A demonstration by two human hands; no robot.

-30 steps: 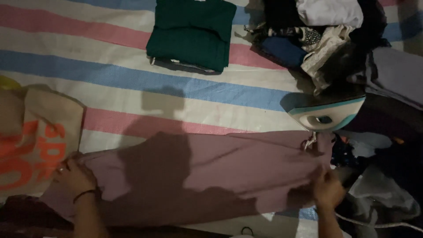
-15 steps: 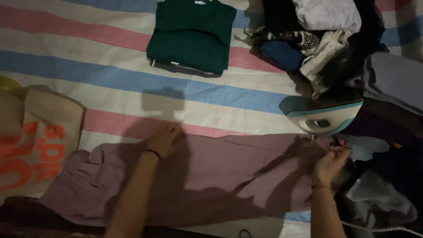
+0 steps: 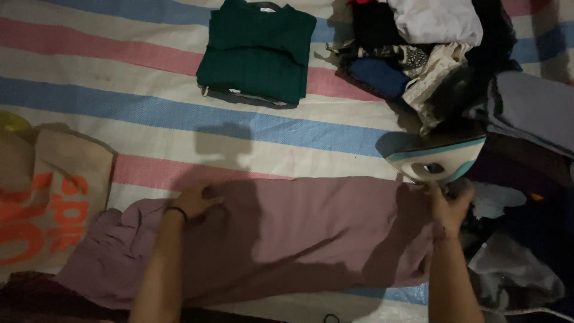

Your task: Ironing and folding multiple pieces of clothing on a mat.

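Mauve garment (image 3: pixel 311 233) spread flat across striped mat (image 3: pixel 119 113), near bottom edge. Left hand (image 3: pixel 194 200) flat on garment's upper edge, fingers loose, gripping nothing. Right hand (image 3: pixel 451 200) pinching garment's right end, just below iron (image 3: pixel 436 158). Tan bag (image 3: pixel 51 203) at left, contents hidden. Clothes pile (image 3: pixel 436 48) top right, dim, cut off. Folded green top (image 3: pixel 257 51) well apart.

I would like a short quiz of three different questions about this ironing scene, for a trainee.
1. True or false: the left hand lies flat on the mauve cloth.
2. What does the right hand grip? A) the cloth's far end B) the folded green garment
3. What stands just above the right hand?

Key: 1 true; 2 A; 3 the iron.
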